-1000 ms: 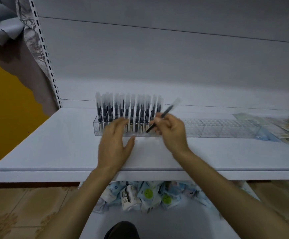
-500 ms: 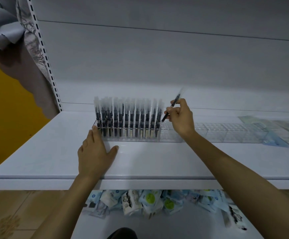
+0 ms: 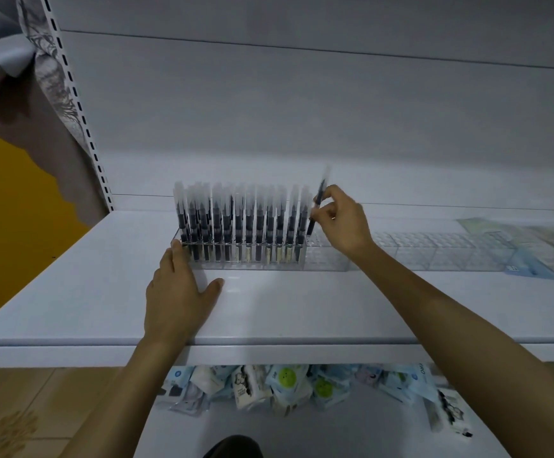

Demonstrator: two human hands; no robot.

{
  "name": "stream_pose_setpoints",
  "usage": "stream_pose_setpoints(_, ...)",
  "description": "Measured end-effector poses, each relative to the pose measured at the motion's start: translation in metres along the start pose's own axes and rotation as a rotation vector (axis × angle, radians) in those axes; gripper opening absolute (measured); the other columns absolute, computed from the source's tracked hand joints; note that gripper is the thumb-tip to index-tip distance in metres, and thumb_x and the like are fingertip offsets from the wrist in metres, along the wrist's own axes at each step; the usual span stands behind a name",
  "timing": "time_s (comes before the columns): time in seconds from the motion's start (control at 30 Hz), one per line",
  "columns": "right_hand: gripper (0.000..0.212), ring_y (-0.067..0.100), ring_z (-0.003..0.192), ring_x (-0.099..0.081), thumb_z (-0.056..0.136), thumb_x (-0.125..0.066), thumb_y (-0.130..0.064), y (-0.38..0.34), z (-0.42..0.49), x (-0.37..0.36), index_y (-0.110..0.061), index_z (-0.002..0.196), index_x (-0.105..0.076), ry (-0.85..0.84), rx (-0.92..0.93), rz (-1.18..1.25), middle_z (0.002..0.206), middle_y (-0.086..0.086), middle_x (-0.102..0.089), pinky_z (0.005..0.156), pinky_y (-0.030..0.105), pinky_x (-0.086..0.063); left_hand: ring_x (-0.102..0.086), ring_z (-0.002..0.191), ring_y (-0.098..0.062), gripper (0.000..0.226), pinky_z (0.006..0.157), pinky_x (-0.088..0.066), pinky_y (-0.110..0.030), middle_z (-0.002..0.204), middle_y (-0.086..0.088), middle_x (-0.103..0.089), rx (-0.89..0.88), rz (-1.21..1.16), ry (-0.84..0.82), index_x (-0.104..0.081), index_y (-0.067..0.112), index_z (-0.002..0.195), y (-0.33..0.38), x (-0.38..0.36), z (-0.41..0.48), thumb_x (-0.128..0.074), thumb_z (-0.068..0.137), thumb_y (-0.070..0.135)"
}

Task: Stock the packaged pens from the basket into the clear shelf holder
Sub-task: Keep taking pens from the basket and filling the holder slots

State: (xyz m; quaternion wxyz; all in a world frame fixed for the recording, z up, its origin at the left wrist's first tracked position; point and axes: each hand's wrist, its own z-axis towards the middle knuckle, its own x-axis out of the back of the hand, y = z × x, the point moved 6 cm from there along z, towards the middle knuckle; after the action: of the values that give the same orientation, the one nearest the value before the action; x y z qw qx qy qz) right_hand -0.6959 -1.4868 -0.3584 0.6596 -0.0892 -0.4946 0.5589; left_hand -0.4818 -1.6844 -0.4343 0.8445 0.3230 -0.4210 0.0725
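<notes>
Packaged pen [image 3: 317, 206], pinched in the right hand [image 3: 341, 223], tilts beside the standing pens [image 3: 242, 219] in the clear holder [image 3: 401, 251]. Left hand [image 3: 178, 292] lies flat, touching its corner. Pen's top is blurred; packets [image 3: 285, 385] below are half-hidden.

Right hand [image 3: 343, 223] has carried the packaged pen [image 3: 317, 203] from mid-row to the row's right end, now steeper; left hand [image 3: 178, 292] slid leftward.

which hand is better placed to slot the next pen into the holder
Right. The right hand pinches a packaged pen, its lower end at the first empty slots of the clear holder. The left hand lies flat on the shelf, holding nothing.
</notes>
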Motion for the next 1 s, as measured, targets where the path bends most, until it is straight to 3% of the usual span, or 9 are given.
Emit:
stream_pose_setpoints(0.13,0.013,0.013,0.054,-0.052,0.088,-0.065,-0.014,0.005,-0.005,-0.011,-0.014,0.086,-0.052,-0.069,-0.001,-0.07,0.056,-0.008,-0.057,0.064,0.032,-0.049,-0.044,0.127,-0.038,0.097,0.1,-0.043,-0.052,0.149,-0.016,-0.036,0.001,-0.004,0.001,-0.017,0.008,0.149,0.0,-0.001,0.0,-0.071,0.078,0.045)
stream_pose_setpoints(0.37,0.017,0.021,0.069,-0.059,0.082,-0.072,-0.012,0.011,-0.004,-0.012,-0.01,0.079,-0.055,-0.04,-0.045,-0.01,0.072,0.007,-0.064,0.076,0.04,-0.054,-0.044,0.127,-0.038,0.098,0.1,-0.043,-0.054,0.149,-0.016,-0.035,0.002,-0.015,0.003,-0.016,0.01,0.15,-0.002,-0.002,0.001,-0.071,0.078,0.046)
stream_pose_setpoints(0.7,0.014,0.024,0.076,-0.063,0.082,-0.073,-0.011,0.013,-0.005,-0.014,-0.001,0.085,-0.063,-0.103,-0.071,-0.05,0.079,0.011,-0.068,0.076,0.036,-0.053,-0.041,0.129,-0.038,0.099,0.102,-0.041,-0.053,0.151,-0.017,-0.032,0.009,-0.015,0.002,-0.014,0.009,0.151,-0.003,-0.004,0.001,-0.071,0.078,0.046)
stream_pose_setpoints(1.0,0.015,0.013,0.068,-0.054,0.084,-0.071,-0.016,0.013,-0.003,-0.014,-0.003,0.089,-0.065,-0.163,-0.117,-0.126,0.069,0.002,-0.06,0.054,0.011,-0.035,-0.044,0.126,-0.038,0.099,0.099,-0.043,-0.054,0.149,-0.017,-0.034,-0.001,-0.012,0.01,-0.015,0.009,0.15,-0.003,-0.004,0.0,-0.071,0.078,0.047)
